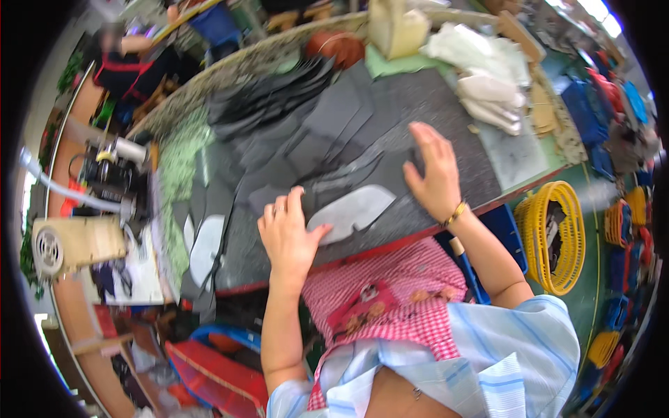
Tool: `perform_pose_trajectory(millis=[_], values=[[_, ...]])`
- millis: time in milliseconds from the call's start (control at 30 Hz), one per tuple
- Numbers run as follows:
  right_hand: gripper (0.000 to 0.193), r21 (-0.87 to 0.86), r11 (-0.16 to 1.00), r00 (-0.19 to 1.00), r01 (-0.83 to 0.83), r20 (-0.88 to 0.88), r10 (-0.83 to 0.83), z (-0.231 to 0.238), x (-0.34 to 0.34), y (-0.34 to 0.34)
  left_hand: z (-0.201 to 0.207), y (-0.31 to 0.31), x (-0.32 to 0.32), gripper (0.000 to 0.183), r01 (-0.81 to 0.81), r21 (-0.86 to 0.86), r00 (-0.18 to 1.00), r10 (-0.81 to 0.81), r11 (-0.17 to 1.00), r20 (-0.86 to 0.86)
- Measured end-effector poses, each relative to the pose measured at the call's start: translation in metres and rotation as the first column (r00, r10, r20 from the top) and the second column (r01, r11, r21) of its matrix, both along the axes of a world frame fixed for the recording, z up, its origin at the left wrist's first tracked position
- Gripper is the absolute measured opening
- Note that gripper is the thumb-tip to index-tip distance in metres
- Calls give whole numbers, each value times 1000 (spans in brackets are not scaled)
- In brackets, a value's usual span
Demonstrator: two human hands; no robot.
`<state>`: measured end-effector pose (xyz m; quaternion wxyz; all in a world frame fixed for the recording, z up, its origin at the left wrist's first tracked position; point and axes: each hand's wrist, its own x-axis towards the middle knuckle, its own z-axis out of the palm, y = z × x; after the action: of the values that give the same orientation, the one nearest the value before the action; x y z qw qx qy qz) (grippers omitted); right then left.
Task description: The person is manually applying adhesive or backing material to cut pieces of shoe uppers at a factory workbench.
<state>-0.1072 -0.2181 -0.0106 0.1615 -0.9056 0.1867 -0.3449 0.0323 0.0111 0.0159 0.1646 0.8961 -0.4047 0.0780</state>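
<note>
A light grey cut piece point(355, 211) with a small notch in its lower edge lies flat near the table's front edge. Beside its left end, my left hand point(287, 237) rests with fingers apart, the thumb at the piece's edge. My right hand point(437, 177) is spread out to the right, over or on the dark board point(460, 132), at the end of a dark cut piece point(390, 171); whether it touches that piece I cannot tell. Neither hand grips anything. Overlapping dark sheet pieces point(334, 115) cover the middle of the table, with a thick dark stack point(268, 97) behind them.
Another light piece point(207, 244) lies on dark ones at the left. White pieces point(488, 90) are heaped at the back right. A yellow basket point(575, 240) stands right of the table, a beige machine point(80, 244) at the left. Another person point(139, 70) is at the far left.
</note>
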Motion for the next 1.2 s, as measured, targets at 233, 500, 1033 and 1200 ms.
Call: perform_pose_trajectory(millis=[233, 500, 1033, 1200], values=[[39, -445, 799, 832, 403, -185, -523, -24, -59, -197, -6, -1, -10, 54, 62, -375, 881, -227, 925, -415], [5, -325, 946, 999, 24, 35, -13, 16, -46, -159, -11, 167, 100, 70, -490, -122, 868, 496, 863, 28], [10, 674, 611, 909, -416, 281, 309, 47, -14, 79, 9, -27, -80, 48, 228, -667, 963, -267, 709, 45], [12, 906, -73, 836, -417, 414, 361, 43, -32, 68, 22, -19, -94, 47, -4, -740, 840, -399, 672, -367]])
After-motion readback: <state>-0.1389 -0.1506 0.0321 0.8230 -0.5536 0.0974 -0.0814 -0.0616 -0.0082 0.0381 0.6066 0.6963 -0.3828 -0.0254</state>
